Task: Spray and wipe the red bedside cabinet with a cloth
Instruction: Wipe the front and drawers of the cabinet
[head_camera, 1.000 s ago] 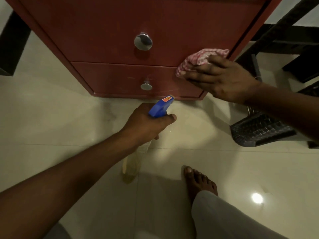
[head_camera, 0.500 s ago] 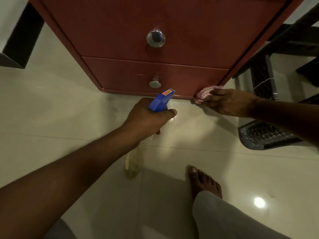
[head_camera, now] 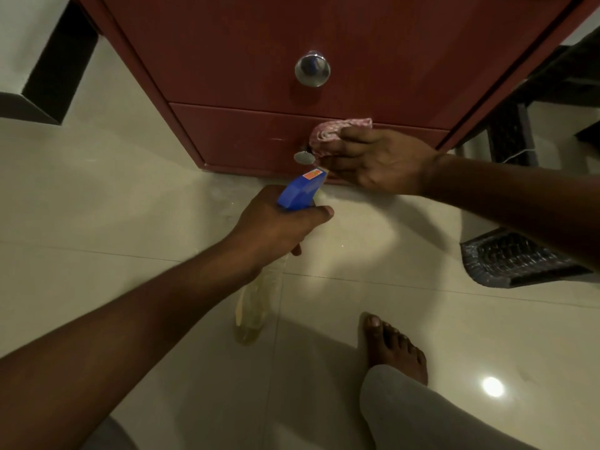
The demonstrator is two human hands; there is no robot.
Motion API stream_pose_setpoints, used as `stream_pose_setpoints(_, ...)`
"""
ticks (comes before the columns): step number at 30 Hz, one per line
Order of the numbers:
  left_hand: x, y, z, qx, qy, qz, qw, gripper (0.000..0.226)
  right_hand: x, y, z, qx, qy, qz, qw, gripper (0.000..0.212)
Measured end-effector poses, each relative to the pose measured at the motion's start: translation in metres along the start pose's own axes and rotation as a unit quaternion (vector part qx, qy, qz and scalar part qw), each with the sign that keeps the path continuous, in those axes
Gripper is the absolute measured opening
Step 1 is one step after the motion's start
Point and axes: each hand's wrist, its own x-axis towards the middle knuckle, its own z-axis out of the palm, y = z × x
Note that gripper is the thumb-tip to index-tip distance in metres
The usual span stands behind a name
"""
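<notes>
Wiping was the step in hand: the red cabinet [head_camera: 324, 34] stood on the floor, its lower drawer [head_camera: 246, 138] under the cloth [head_camera: 328, 138] gripped by the right hand [head_camera: 380, 160]. The left hand [head_camera: 276, 228] clutched the spray bottle [head_camera: 302, 193]. Next probably: rubbing around the knob [head_camera: 304, 157].

Pale glossy floor tiles [head_camera: 97, 222] throughout, bright light reflection [head_camera: 493, 386] at lower right. Dark woven basket [head_camera: 516, 259] at right edge. Black furniture frame [head_camera: 506, 138] upper right, dark block [head_camera: 58, 69] upper left.
</notes>
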Motion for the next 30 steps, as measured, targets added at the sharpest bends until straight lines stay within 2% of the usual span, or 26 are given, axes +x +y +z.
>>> stream_pose_setpoints(4,0.002,-0.002,-0.005,-0.014,0.004,0.002,1.0,0.027,0.014,0.01,-0.009,-0.037,-0.001,0.017,0.999,0.032)
stream_pose_setpoints(9,0.003,-0.001,-0.004,-0.017,0.017,0.005,1.0,0.028,0.033,0.011,-0.019,-0.011,0.046,0.082,0.996,0.043)
stream_pose_setpoints(13,0.002,0.001,-0.005,-0.027,0.025,0.006,0.999,0.026,0.05,-0.011,-0.011,-0.014,0.011,0.051,0.999,0.035)
stream_pose_setpoints(16,0.001,-0.002,-0.011,-0.026,0.03,0.004,0.999,0.025,0.043,-0.01,-0.015,0.069,0.054,0.044,0.995,0.034)
stream_pose_setpoints(21,-0.005,-0.007,-0.023,-0.016,0.047,0.014,0.999,0.026,0.007,-0.01,-0.003,0.033,0.077,0.034,0.996,0.041)
stream_pose_setpoints(25,-0.012,-0.009,-0.028,-0.02,0.065,0.007,0.998,0.029,-0.008,-0.016,0.001,0.009,0.032,0.024,0.999,0.049)
stream_pose_setpoints(30,-0.023,-0.012,-0.036,-0.008,0.067,-0.011,0.998,0.03,-0.01,-0.012,-0.003,0.016,0.039,0.02,0.999,0.047)
